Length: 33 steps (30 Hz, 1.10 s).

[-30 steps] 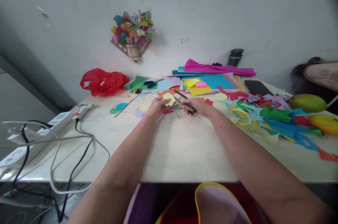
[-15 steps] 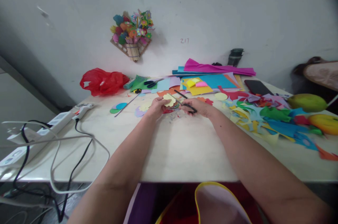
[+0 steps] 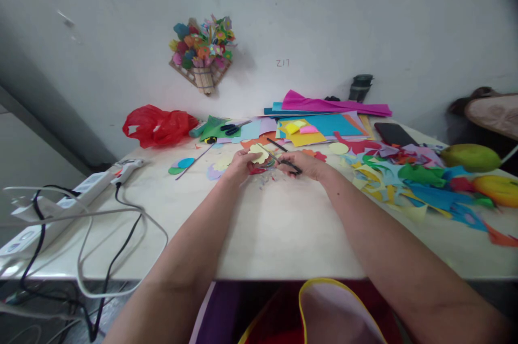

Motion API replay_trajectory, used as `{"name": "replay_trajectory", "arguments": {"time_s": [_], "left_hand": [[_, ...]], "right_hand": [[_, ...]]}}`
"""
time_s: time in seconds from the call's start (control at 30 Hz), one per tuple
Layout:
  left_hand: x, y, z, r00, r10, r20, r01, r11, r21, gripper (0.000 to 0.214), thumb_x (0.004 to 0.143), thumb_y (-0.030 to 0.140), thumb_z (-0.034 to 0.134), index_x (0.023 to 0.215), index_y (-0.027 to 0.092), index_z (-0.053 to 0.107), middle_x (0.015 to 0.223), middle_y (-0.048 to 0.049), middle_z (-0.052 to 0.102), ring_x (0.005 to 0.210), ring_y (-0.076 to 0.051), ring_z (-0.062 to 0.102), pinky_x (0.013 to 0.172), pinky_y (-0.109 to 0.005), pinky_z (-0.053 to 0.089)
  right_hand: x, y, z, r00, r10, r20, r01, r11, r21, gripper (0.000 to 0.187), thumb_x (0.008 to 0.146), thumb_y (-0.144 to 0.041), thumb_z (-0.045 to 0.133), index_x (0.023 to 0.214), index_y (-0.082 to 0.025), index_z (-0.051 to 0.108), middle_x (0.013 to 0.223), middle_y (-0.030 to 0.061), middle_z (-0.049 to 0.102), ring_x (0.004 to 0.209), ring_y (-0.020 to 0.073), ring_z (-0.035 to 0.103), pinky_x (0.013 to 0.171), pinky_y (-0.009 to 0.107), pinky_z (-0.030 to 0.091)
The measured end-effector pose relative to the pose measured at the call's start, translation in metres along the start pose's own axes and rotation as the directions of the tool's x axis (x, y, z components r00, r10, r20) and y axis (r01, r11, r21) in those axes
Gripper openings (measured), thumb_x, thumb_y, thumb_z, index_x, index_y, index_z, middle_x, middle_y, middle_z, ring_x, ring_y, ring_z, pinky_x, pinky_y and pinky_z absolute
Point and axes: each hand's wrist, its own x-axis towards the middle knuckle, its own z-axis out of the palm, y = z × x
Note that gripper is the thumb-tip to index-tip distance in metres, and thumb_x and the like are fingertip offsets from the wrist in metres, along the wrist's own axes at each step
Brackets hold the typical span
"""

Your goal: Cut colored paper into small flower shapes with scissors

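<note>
Between the thumb and fingers of my left hand (image 3: 242, 164) is a pale yellow paper flower (image 3: 259, 153) with a scalloped edge. My right hand (image 3: 302, 163) grips black-handled scissors (image 3: 292, 167), and their blades point left toward the flower's right edge. Whether the blades touch the paper is too small to tell. Small paper snippets (image 3: 267, 177) lie on the table below both hands. Other cut shapes, among them a pale yellow piece (image 3: 222, 162) and red and orange flowers (image 3: 319, 155), lie to either side.
Colourful paper scraps (image 3: 429, 182) cover the right side, near a phone (image 3: 394, 134) and two fruit-like objects. Paper sheets (image 3: 340, 123) and a red plastic bag (image 3: 157, 125) are at the back. A second pair of scissors (image 3: 232, 128) lies there. Cables and a power strip (image 3: 81, 193) occupy the left.
Both hands stay in almost the same place. The scissor blades look slightly shifted beside the yellow flower.
</note>
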Motion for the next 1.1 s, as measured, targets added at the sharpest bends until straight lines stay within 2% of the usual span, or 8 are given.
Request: {"name": "replay_trajectory", "arguments": {"time_s": [0.3,0.5,0.63,0.8,0.93,1.1], "left_hand": [[-0.001,0.000,0.001,1.000,-0.001,0.001,0.001,1.000,0.010,0.024,0.059,0.018,0.077,0.080,0.007,0.070,0.080,-0.0126,0.073,0.075,-0.022,0.071,0.082,-0.035,0.054],[-0.003,0.001,0.002,0.999,-0.046,0.014,0.045,0.998,0.036,0.025,0.060,0.019,0.075,0.080,0.005,0.071,0.081,-0.0165,0.073,0.074,-0.025,0.071,0.076,-0.036,0.055],[-0.003,0.002,0.002,0.998,-0.066,-0.020,0.067,0.996,0.054,0.022,0.060,0.017,0.074,0.078,0.007,0.070,0.077,-0.0132,0.073,0.067,-0.021,0.069,0.067,-0.033,0.056],[-0.004,0.003,0.003,0.994,-0.095,-0.054,0.099,0.992,0.073,0.021,0.059,0.016,0.076,0.078,0.009,0.068,0.075,-0.0095,0.072,0.062,-0.019,0.067,0.056,-0.030,0.057],[-0.006,0.006,0.006,0.992,-0.112,-0.060,0.118,0.988,0.099,0.023,0.058,0.014,0.077,0.079,0.010,0.068,0.076,-0.0088,0.072,0.059,-0.017,0.066,0.053,-0.028,0.056],[-0.006,0.005,0.006,0.995,-0.088,-0.052,0.092,0.991,0.095,0.021,0.061,0.023,0.079,0.074,0.011,0.066,0.070,-0.0081,0.070,0.057,-0.017,0.065,0.053,-0.028,0.055]], "right_hand": [[0.002,0.002,0.000,1.000,0.013,-0.007,-0.013,0.998,0.059,0.009,0.069,-0.020,0.062,0.076,-0.015,0.060,0.053,-0.0048,0.047,0.044,0.0074,0.042,0.042,0.021,0.032],[0.002,0.000,0.002,1.000,0.006,0.012,-0.007,0.988,0.155,0.010,0.073,-0.023,0.056,0.074,-0.015,0.059,0.050,-0.0048,0.043,0.042,0.0082,0.040,0.041,0.022,0.034],[-0.001,-0.004,0.005,0.999,0.008,-0.039,-0.004,0.995,0.104,0.008,0.070,-0.020,0.061,0.076,-0.014,0.060,0.055,-0.0039,0.048,0.044,0.0071,0.042,0.041,0.021,0.033],[-0.004,-0.008,0.007,0.998,-0.008,-0.066,0.012,0.999,0.048,0.013,0.070,-0.023,0.068,0.073,-0.014,0.059,0.054,-0.0054,0.046,0.044,0.0062,0.040,0.041,0.020,0.030],[-0.003,-0.007,0.007,0.998,-0.023,-0.063,0.023,1.000,0.007,0.016,0.068,-0.025,0.071,0.071,-0.015,0.059,0.053,-0.0058,0.045,0.043,0.0061,0.039,0.040,0.021,0.030],[-0.001,-0.003,0.003,0.999,-0.038,-0.039,0.039,0.999,0.023,0.016,0.068,-0.026,0.069,0.073,-0.014,0.060,0.054,-0.0057,0.045,0.044,0.0064,0.040,0.042,0.021,0.030]]}}
